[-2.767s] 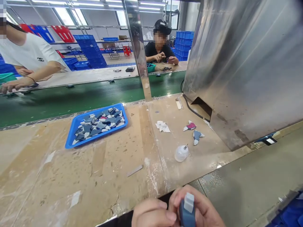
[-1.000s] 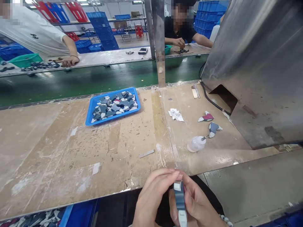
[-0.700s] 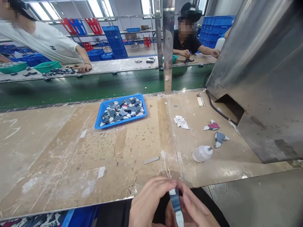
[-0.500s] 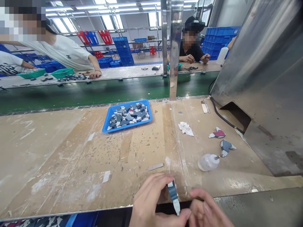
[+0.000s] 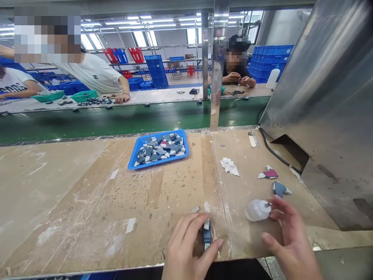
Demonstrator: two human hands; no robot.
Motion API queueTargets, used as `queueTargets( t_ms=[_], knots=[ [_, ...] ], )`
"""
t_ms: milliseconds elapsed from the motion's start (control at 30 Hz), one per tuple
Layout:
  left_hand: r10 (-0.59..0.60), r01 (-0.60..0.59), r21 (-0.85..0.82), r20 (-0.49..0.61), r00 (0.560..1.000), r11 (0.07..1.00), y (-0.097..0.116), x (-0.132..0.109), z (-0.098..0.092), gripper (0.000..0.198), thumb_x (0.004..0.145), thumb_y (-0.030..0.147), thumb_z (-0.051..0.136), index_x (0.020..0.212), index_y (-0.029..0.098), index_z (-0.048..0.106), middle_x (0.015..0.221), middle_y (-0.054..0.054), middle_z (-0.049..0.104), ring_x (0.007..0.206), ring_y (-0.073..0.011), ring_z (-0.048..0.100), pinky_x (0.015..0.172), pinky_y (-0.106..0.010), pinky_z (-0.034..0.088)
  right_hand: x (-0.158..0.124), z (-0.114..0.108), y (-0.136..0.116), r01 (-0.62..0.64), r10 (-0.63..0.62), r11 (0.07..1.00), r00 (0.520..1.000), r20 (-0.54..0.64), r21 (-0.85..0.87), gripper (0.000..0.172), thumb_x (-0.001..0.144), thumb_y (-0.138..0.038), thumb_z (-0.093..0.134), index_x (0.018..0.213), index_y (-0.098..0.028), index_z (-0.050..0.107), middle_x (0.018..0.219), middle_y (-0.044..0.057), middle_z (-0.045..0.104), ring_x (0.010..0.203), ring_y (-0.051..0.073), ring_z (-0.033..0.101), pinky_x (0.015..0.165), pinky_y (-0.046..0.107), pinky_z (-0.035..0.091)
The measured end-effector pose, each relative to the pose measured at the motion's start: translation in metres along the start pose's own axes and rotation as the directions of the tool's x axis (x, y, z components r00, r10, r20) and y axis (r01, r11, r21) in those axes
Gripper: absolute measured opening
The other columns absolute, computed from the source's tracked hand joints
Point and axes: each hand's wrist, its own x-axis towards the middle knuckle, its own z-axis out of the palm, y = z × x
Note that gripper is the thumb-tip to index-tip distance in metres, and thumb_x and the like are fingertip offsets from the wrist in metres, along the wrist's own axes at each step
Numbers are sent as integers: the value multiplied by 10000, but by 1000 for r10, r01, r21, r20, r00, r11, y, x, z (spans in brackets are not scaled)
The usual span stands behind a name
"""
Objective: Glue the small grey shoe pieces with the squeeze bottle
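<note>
Workbench (image 5: 72, 194): blue tray (image 5: 132, 165) holds pieces; left fingers (image 5: 189, 227) pinch piece (image 5: 206, 235), right (image 5: 291, 237) spread

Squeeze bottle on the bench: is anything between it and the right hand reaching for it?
Nothing visible. The right hand is open just short of the squeeze bottle, with only bare bench between. The left hand pinches a blue piece.

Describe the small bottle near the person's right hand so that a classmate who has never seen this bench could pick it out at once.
Start at the big steel housing on the right of the worn workbench. In front of its lower edge, beside the right hand, the bottle lies on its side. It alone is round and translucent white with a thin nozzle; the neighbouring pieces are flat, blue or red.
</note>
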Motion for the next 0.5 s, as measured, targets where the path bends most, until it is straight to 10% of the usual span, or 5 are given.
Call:
queueTargets(
  t_ms=[233,500],
  knots=[
    [16,-8,-123,67,998,992,0,0,9,224,1071,263,511,1282,260,588,1114,-26,751,1018,-135,728,887,-193,602,16,21,-10,18,18,989,972,235,-149,387,973,-482,637,1326,-341,563,1380,25,639,1295,253,592,1061,362,509],
    [-11,15,60,-78,997,998,-4,-5,23,186,1091,320,469,1104,213,621,1219,-91,757,1047,-150,765,864,-177,616,-6,33,-38,-242,261,942,964,-56,232,634,867,-532,754,1328,-245,427,1141,117,759,1052,291,728,924,377,590]
  ],
)
